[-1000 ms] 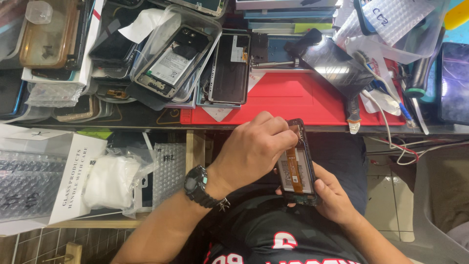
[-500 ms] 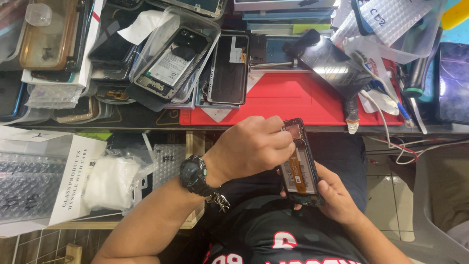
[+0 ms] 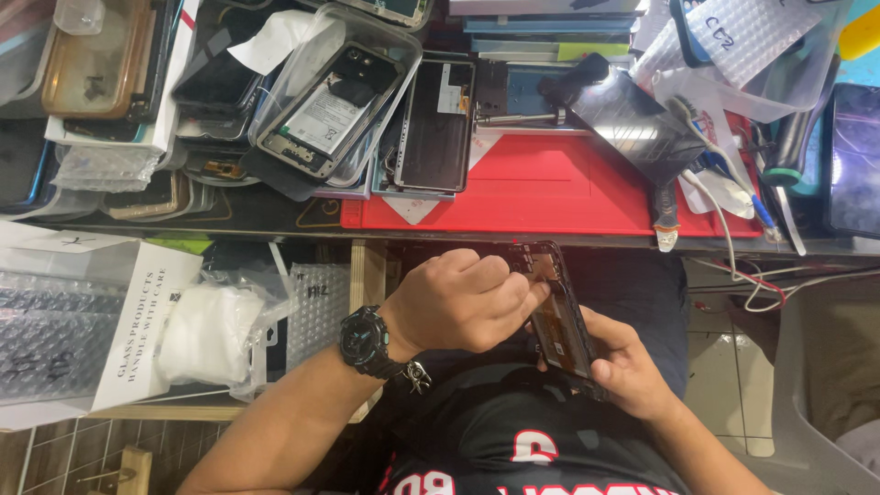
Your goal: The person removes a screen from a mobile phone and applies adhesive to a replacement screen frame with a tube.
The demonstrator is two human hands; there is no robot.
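We see one workbench (image 3: 275,218) running across the top of the view, crowded with phone parts, and on it one red mat (image 3: 550,188), the largest bare patch of colour. Below the bench edge on one side sits one white cardboard box (image 3: 137,330) holding bubble wrap, with one plastic bag (image 3: 215,330) of white padding just beside it. Up on the bench we count one clear plastic tray (image 3: 385,41) with one opened phone (image 3: 330,110) lying in it, one dark phone panel (image 3: 438,124) flat next to that tray, and one yellowish phone case (image 3: 92,57) near the far corner. Two white cables (image 3: 724,197) trail over the edge of the mat. Lower down, over the lap, two hands work on one opened phone body (image 3: 561,325), held tilted with its insides facing up, below the bench edge and clear of the mat. The right hand (image 3: 628,367) cups it from underneath, fingers wrapped around its lower end. The left hand (image 3: 458,301) is curled, its fingertips pressed together onto the upper inner part of the phone body; whether they pinch a small part there we cannot tell. One black wristwatch (image 3: 365,341) sits on the left wrist.
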